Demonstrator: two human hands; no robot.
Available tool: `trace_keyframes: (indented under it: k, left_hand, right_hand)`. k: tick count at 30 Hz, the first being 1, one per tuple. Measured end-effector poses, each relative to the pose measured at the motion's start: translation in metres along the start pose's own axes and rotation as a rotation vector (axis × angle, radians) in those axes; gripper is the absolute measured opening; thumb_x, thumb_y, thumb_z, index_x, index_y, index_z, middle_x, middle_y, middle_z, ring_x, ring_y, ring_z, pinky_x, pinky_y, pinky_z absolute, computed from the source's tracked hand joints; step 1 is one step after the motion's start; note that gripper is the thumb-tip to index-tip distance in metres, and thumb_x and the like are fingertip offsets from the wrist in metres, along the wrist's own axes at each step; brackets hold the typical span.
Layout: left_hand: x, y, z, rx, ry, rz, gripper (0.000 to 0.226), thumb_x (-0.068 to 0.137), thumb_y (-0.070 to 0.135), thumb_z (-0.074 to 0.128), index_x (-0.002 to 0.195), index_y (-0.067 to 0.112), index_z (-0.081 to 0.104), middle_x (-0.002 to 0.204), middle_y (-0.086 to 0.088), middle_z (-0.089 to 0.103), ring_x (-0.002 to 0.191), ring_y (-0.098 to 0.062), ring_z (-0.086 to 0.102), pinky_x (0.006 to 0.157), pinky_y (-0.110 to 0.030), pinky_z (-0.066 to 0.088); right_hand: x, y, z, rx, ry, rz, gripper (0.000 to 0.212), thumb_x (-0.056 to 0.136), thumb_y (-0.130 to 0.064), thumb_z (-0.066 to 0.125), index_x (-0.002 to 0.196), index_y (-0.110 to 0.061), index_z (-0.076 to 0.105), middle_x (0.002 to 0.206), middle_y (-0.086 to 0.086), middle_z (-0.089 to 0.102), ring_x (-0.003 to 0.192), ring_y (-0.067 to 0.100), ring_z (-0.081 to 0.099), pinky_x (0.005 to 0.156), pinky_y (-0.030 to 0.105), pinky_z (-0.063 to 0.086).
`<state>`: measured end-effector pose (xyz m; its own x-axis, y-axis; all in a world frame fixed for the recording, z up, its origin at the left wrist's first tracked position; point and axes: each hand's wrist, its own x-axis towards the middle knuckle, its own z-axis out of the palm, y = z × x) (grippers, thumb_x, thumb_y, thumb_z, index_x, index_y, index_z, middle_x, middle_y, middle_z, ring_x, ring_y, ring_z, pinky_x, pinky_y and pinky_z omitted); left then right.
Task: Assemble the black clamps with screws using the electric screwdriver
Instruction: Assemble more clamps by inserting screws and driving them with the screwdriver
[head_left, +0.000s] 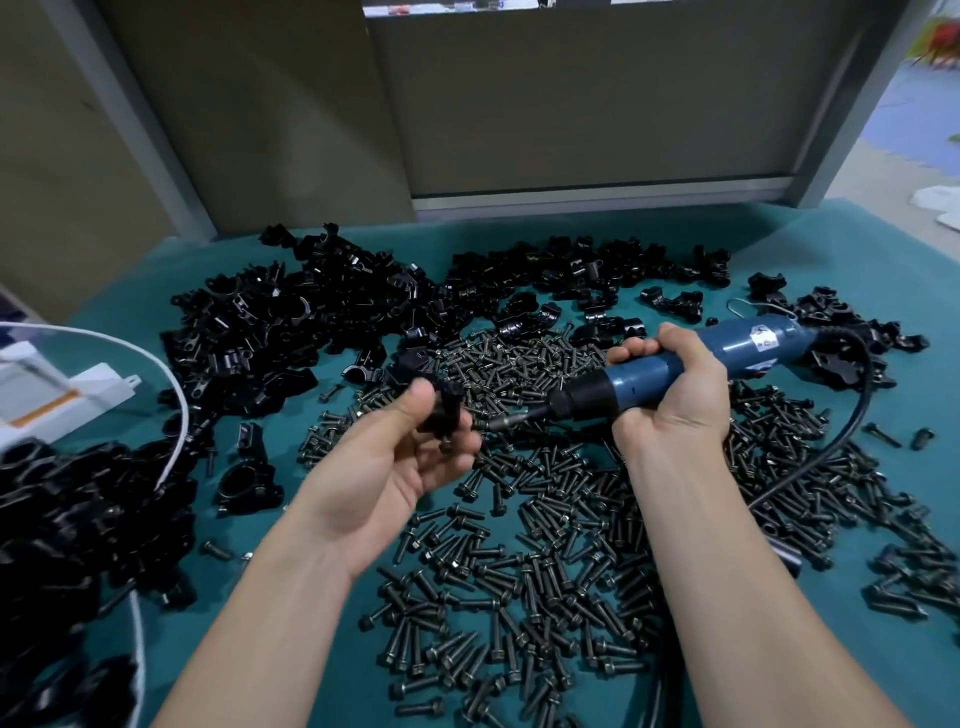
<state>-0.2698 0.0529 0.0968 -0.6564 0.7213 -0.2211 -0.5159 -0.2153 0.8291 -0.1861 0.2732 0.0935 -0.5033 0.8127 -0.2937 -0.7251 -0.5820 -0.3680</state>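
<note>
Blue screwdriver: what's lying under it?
Under the blue screwdriver lies a heap of loose dark screws on the green table cover, with black clamps beneath its cord end. The right hand grips it, so whatever sits straight below the hand and barrel is hidden.

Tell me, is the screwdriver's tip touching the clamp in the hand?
Cannot tell. In the head view the screwdriver tip reaches the clamp pinched by the left hand, but dark blur hides any contact or gap.

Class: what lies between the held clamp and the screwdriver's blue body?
In the head view: the black collar and metal bit of the screwdriver, with loose screws beneath.
</note>
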Motion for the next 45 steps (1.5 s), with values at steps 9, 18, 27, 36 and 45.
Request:
trace_keyframes:
  k: [9, 18, 27, 36, 45]
  left_hand:
    - [0.001, -0.004, 0.002, -0.006, 0.099, 0.02, 0.051, 0.085, 0.057, 0.061, 0.102, 0.009, 0.058, 0.076, -0.009, 0.066, 0.051, -0.011, 0.048, 0.049, -0.02, 0.045]
    - [0.004, -0.014, 0.0, 0.999, 0.488, 0.395, 0.013, 0.093, 0.05, 0.07, 0.087, 0.039, 0.069, 0.077, 0.016, 0.07, 0.067, -0.003, 0.061, 0.056, -0.014, 0.045]
    - [0.008, -0.02, 0.001, 1.152, 0.6, 0.419, 0.06, 0.074, -0.012, 0.079, 0.084, 0.042, 0.054, 0.091, 0.021, 0.061, 0.09, 0.009, 0.055, 0.061, -0.008, 0.04]
    - [0.01, -0.025, 0.001, 1.136, 0.48, 0.425, 0.064, 0.074, -0.006, 0.088, 0.107, 0.047, 0.075, 0.095, 0.033, 0.059, 0.087, 0.006, 0.06, 0.072, -0.01, 0.054]
    - [0.009, -0.021, 0.006, 1.075, 0.491, 0.371, 0.031, 0.074, 0.05, 0.088, 0.088, 0.044, 0.06, 0.076, 0.024, 0.073, 0.073, 0.009, 0.066, 0.055, -0.009, 0.044]
  right_hand:
    - [-0.003, 0.002, 0.002, -0.027, -0.006, 0.007, 0.015, 0.091, 0.005, 0.061, 0.096, -0.006, 0.053, 0.064, 0.004, 0.054, 0.053, 0.016, 0.056, 0.059, 0.031, 0.051]
    - [-0.004, 0.004, 0.003, -0.021, -0.014, 0.012, 0.013, 0.091, 0.005, 0.061, 0.093, -0.006, 0.053, 0.064, 0.005, 0.054, 0.054, 0.017, 0.056, 0.058, 0.031, 0.052]
    - [-0.004, 0.002, 0.003, -0.016, -0.013, 0.013, 0.014, 0.091, 0.004, 0.062, 0.094, -0.006, 0.053, 0.065, 0.004, 0.054, 0.054, 0.016, 0.056, 0.058, 0.03, 0.051]
    - [-0.004, 0.004, 0.002, -0.007, -0.029, 0.014, 0.018, 0.089, 0.005, 0.063, 0.1, -0.006, 0.054, 0.063, 0.004, 0.055, 0.054, 0.017, 0.057, 0.058, 0.03, 0.053]
    - [-0.004, 0.004, 0.002, -0.015, -0.041, 0.021, 0.016, 0.09, 0.005, 0.062, 0.097, -0.006, 0.054, 0.065, 0.004, 0.055, 0.055, 0.016, 0.056, 0.057, 0.03, 0.052]
